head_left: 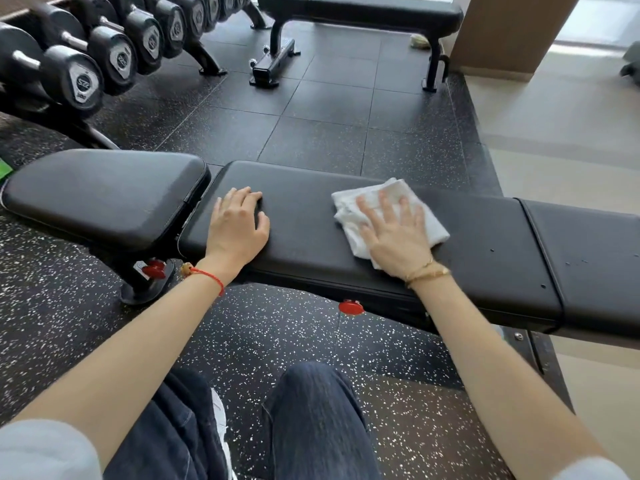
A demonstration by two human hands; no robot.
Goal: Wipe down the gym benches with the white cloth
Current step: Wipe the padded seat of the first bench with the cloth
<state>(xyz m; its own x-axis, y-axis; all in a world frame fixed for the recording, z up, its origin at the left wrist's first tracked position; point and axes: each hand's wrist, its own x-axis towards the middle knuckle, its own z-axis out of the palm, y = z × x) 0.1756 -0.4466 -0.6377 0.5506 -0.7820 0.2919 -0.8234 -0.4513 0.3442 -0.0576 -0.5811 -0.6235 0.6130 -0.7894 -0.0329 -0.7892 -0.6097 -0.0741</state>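
I am watching the dumbbell rack (86,53) sitting far left, its rubber-coated heads matte and rounded with bright metal handles between them. Next to the right, the bench's seat pad (104,197) is lying tilted and apart from the long pad, glossy black vinyl with rounded corners. The left hand (239,226) is resting on the near end of the long pad (304,216), the table for this wipe, fingers loosely curled and gripping nothing, bracing only. Further right, the right hand (398,233) is pressing flat, fingers spread and straight, on the white cloth (349,211), a soft folded terry square lying mid-pad.

Risks, as I am judging them: the vinyl is looking slick, so the cloth may be bunching or sliding out from under the palm, since the open palm is only pinning it by pressure. The gap between the two pads could be snagging a cloth edge on a leftward stroke. The small specks on the right pad section (585,258) may be getting missed if strokes are stopping short. A second flat bench (363,12) is waiting behind, well apart, across the speckled rubber floor (277,341).
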